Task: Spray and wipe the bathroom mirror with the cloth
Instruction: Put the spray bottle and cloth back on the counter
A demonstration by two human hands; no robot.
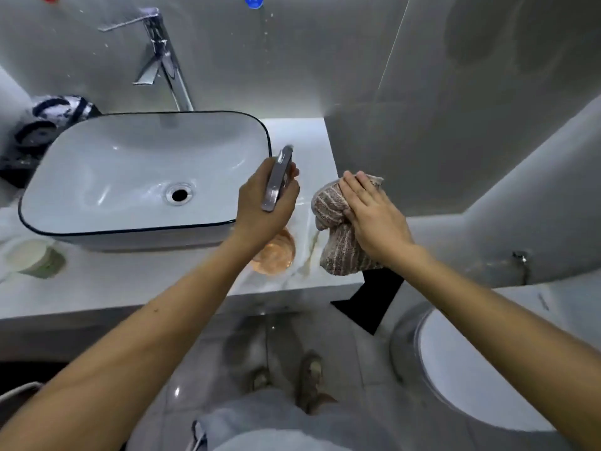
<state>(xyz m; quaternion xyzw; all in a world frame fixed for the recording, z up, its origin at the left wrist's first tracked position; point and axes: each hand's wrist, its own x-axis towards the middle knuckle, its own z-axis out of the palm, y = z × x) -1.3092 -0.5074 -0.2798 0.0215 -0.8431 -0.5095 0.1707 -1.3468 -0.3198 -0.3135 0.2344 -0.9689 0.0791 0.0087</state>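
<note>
Holding both ready | our left hand [260, 216] curls round a slim grey object [278, 179], sprayer or not we cannot tell; our right hand [374, 213] grips the bunched cloth [336, 245] above the counter [305, 284] edge, likely poised for wiping

Grey tiled wall [455, 92] is spotted with splashes near the chrome tap [166, 60], which is mounted behind the basin [107, 170]. The white, dark-rimmed basin is set on a pale marbled counter [130, 284]. Glossy light floor [227, 353] is seen below. A white toilet [471, 369] is placed right of the counter.
</note>
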